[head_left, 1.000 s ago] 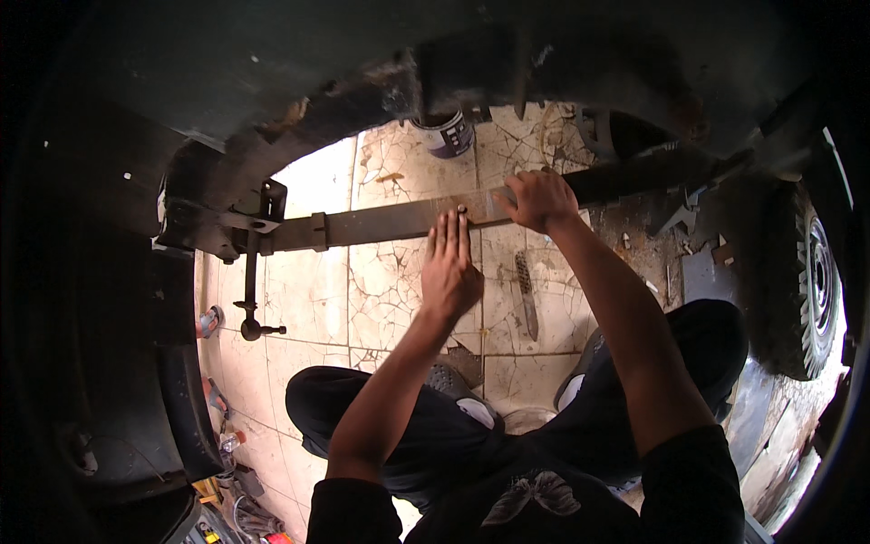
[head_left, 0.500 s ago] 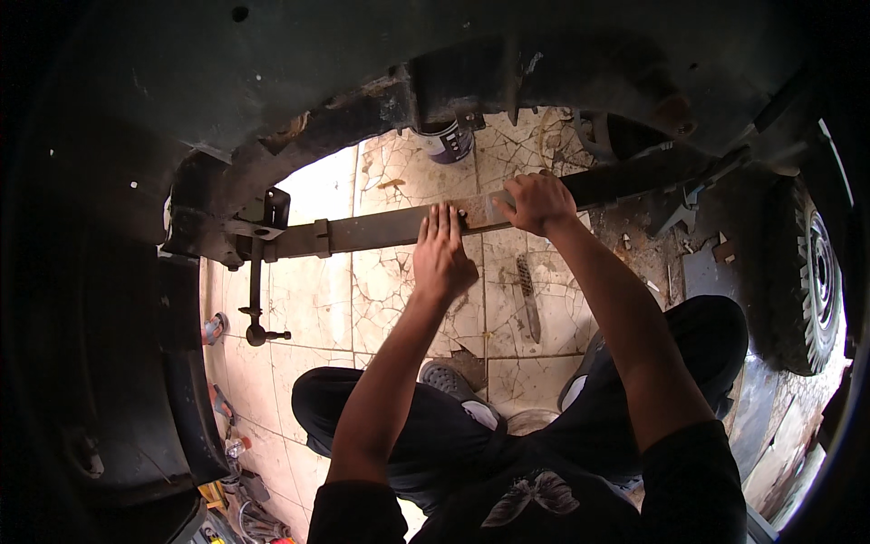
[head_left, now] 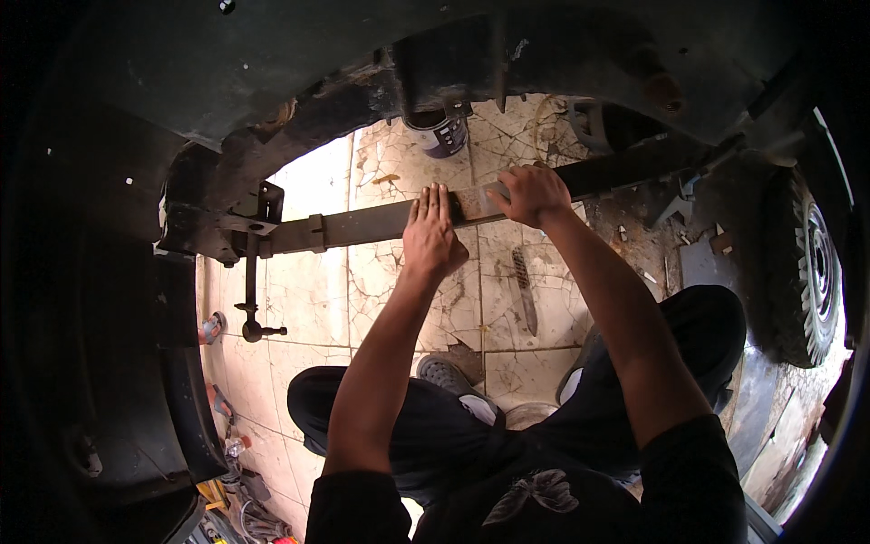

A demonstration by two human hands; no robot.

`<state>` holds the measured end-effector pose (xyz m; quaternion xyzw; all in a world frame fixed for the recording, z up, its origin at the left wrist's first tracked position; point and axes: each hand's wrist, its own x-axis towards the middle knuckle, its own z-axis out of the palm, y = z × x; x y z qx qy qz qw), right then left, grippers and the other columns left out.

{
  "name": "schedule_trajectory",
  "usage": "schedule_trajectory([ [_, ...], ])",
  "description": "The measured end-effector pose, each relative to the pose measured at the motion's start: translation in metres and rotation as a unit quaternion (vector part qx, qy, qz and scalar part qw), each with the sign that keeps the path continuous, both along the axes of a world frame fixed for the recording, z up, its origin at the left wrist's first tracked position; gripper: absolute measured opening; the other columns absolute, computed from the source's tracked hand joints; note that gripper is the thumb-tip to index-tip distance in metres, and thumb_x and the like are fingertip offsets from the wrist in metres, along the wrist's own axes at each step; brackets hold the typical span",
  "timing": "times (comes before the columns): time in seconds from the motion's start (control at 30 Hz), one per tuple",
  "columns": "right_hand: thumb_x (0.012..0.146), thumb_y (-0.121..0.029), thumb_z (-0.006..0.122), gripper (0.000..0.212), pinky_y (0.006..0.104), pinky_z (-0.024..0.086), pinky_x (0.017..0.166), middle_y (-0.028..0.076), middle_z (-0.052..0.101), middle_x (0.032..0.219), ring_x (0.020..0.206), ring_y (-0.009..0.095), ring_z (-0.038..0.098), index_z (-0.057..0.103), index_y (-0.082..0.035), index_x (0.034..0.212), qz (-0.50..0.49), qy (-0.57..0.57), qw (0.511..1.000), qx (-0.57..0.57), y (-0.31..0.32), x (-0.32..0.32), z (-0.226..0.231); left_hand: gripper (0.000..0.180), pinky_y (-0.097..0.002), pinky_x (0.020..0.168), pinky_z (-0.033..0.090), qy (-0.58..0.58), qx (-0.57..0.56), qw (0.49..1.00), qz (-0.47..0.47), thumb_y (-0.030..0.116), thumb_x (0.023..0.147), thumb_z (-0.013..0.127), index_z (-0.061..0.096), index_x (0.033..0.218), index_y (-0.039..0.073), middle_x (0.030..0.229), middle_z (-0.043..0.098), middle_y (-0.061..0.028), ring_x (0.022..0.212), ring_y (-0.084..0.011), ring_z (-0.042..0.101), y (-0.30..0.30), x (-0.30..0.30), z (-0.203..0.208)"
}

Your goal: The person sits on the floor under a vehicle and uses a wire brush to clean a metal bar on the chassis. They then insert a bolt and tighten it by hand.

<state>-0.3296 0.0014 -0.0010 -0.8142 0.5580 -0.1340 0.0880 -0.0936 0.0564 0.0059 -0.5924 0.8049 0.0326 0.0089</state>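
A long dark leaf spring (head_left: pixel 362 223) with a rusty, bare patch in its middle runs across in front of me. My left hand (head_left: pixel 432 234) lies on it with fingers stretched out and close together, pressing flat on its upper face. Just to the right, my right hand (head_left: pixel 536 194) is closed on a thin grey piece (head_left: pixel 495 196) that looks like sandpaper, held against the spring beside the rusty patch. The palm hides part of that piece.
A dark vehicle frame (head_left: pixel 344 118) arches overhead. A joint rod (head_left: pixel 253 290) hangs at left. A wire brush (head_left: pixel 524 290) lies on the cracked tile floor (head_left: pixel 408 308) below. A paint bucket (head_left: pixel 441 136) stands beyond the spring; a wheel (head_left: pixel 816 272) is at right.
The whole view has shifted slightly. My left hand has slid a little farther across the spring, away from me. The right hand stays at nearly the same spot with the grey piece.
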Motion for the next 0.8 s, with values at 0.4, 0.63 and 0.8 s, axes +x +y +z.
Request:
schedule_trajectory([
  [0.4,0.099,-0.054,0.063,0.047,0.0497,0.055,0.101,0.018,0.076,0.113,0.112,0.036,0.072,0.073,-0.010,0.111,-0.012,-0.006,0.999,0.039,0.001,0.003,0.008,0.115,-0.0428,0.136,0.014,0.026,-0.006,1.000,-0.005,0.017,0.071,0.070,0.013,0.167,-0.009,0.174,0.024,-0.0260,0.166,-0.0340,0.016,0.010,-0.004,0.003],
  [0.63,0.101,-0.057,0.058,0.052,0.0494,0.056,0.101,0.018,0.076,0.112,0.112,0.037,0.073,0.073,-0.009,0.112,-0.005,0.032,0.999,0.010,0.000,-0.007,0.002,0.123,-0.0410,0.136,0.013,0.008,0.028,0.999,-0.022,0.022,0.069,0.076,0.010,0.170,-0.003,0.177,0.020,-0.0212,0.166,-0.0320,0.016,0.039,-0.005,0.004],
  [0.8,0.101,-0.056,0.059,0.052,0.0501,0.056,0.100,0.018,0.076,0.112,0.113,0.037,0.072,0.074,-0.007,0.111,-0.012,0.002,1.000,0.005,0.002,0.000,0.005,0.119,-0.0406,0.137,0.015,0.057,0.015,0.998,0.016,0.012,0.070,0.072,0.009,0.170,-0.003,0.177,0.022,-0.0210,0.165,-0.0300,0.019,0.005,-0.004,0.004],
])
